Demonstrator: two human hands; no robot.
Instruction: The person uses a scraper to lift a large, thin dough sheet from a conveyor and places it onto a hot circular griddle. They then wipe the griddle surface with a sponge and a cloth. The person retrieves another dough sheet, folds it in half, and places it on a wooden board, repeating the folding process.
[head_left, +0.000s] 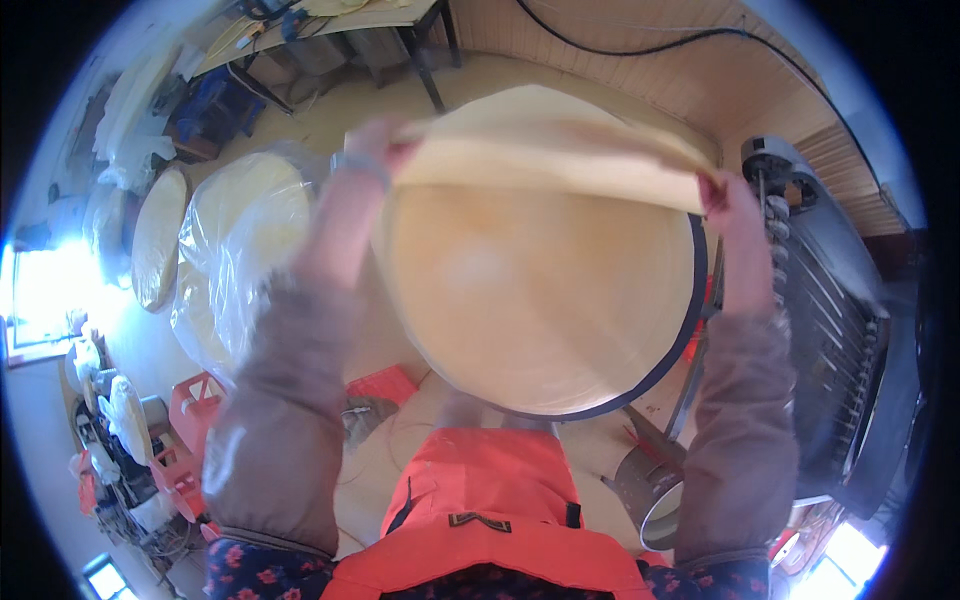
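- Hands: left hand [372, 152] and right hand [722, 195], both raised in front of the person, forearms in brownish sleeves rising from the near edge.
- Fingers: clamped on the far edge of a thin pale sheet [545, 150], left hand at its left end, right hand at its right end.
- Sheet: cream-coloured, round, folded over at the far side, lifted just above a round flat pan [540, 300] with a dark rim.
- Pan: centre of view, between the two forearms, surface pale yellow.
- Left: stacks of round pale sheets in clear plastic wrap [240, 240]; red crates [195, 400] on the floor nearer.
- Right: grey metal machine [830, 300] with rods.
- Near: orange apron [480, 520] on the person; metal bucket [650, 490] near right.
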